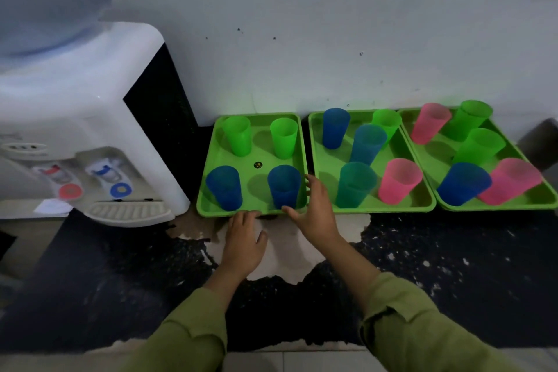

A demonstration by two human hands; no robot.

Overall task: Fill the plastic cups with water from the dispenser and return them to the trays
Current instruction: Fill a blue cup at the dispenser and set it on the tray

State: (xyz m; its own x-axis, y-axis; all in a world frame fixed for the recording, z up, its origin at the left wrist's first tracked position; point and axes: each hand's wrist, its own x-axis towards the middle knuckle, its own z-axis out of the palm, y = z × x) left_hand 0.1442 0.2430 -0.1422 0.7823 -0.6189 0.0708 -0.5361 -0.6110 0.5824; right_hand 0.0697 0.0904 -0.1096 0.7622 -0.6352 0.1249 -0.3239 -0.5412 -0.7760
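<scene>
Lowest in the frame, my hands reach over the dark bench (422, 251). My left hand (244, 241) is released, fingers relaxed, their tips at the front rim of the left tray (211, 211). My right hand (317, 211) is spread and grasps nothing. It is just beside the blue cup (283, 186) at that tray's front right corner; I cannot tell whether it touches.

I judge this cup to be thin, light plastic that tips easily and flexes under a squeeze. I would wrap it round the mid-wall, gently, and more so once it is full.

Right of centre, the middle tray (374, 208) and right tray (513, 206) carry more cups (400, 180). The dispenser (90, 118) stands at the left of the frame.
</scene>
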